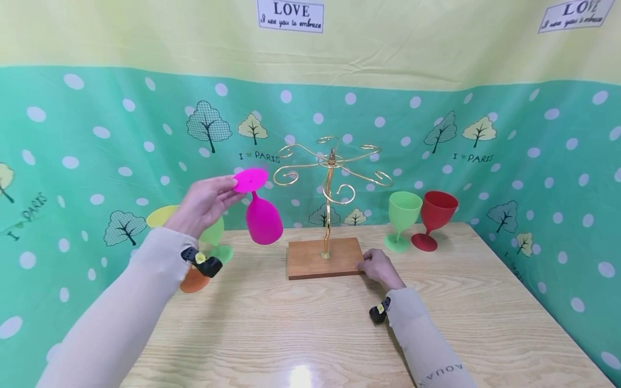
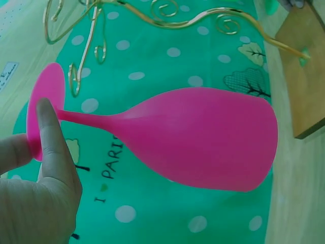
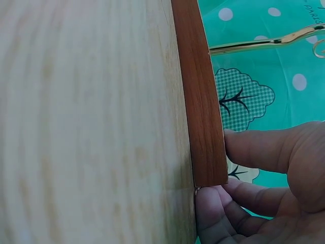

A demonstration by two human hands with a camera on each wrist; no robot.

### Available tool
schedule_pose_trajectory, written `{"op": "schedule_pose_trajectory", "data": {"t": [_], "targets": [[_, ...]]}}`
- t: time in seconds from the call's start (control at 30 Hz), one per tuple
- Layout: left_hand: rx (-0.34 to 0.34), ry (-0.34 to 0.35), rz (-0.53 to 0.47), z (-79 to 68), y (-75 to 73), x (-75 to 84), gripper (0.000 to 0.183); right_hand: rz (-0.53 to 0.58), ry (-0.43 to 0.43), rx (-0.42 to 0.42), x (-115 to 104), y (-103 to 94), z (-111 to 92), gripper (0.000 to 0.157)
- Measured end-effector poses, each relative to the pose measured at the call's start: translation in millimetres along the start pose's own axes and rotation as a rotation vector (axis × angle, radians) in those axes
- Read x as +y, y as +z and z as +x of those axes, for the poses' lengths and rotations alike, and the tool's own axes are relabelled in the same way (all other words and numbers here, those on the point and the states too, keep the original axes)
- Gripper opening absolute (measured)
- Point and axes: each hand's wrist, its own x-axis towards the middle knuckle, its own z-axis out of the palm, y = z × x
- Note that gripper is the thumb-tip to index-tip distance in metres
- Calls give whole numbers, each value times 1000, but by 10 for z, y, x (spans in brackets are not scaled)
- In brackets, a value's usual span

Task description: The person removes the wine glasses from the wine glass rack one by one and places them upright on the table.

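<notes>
My left hand [image 1: 202, 203] pinches the round foot of a bright pink plastic goblet [image 1: 263, 221] between thumb and fingers. The goblet hangs upside down in the air, bowl lowest, left of a gold wire glass rack [image 1: 328, 210]. In the left wrist view its pink bowl [image 2: 203, 140] fills the middle, apart from the wire. Several curled arms spread from the top of the rack, with no glass on them. Down at the wooden base [image 1: 310, 263], my right hand [image 1: 380, 268] grips the front right corner, thumb on top and fingers against its side [image 3: 205, 112].
At the back right stand a green goblet [image 1: 405, 209] and a red goblet [image 1: 438, 211]. On the left, my forearm partly hides a yellow goblet [image 1: 161, 216], another green goblet [image 1: 213, 234] and an orange foot [image 1: 195, 282]. Behind the wooden table [image 1: 291, 328] hangs a dotted curtain [image 1: 121, 116].
</notes>
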Motion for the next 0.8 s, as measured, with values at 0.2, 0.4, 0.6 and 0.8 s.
{"op": "schedule_pose_trajectory", "data": {"t": [0.2,0.4,0.6,0.8], "targets": [[-5,-11,5,-75,-93,-161,47,-10,-6,-4,-3,2,-6,39],[-25,-24,7,-130,-124,-321,47,-7,-19,0,7,-2,-17,37],[-49,-41,-20,-173,-104,-505,42,-2,-51,18,-50,-30,-87,41],[-66,-44,-24,-220,-59,-678,48,96,-253,42,-264,-16,-267,35]]}}
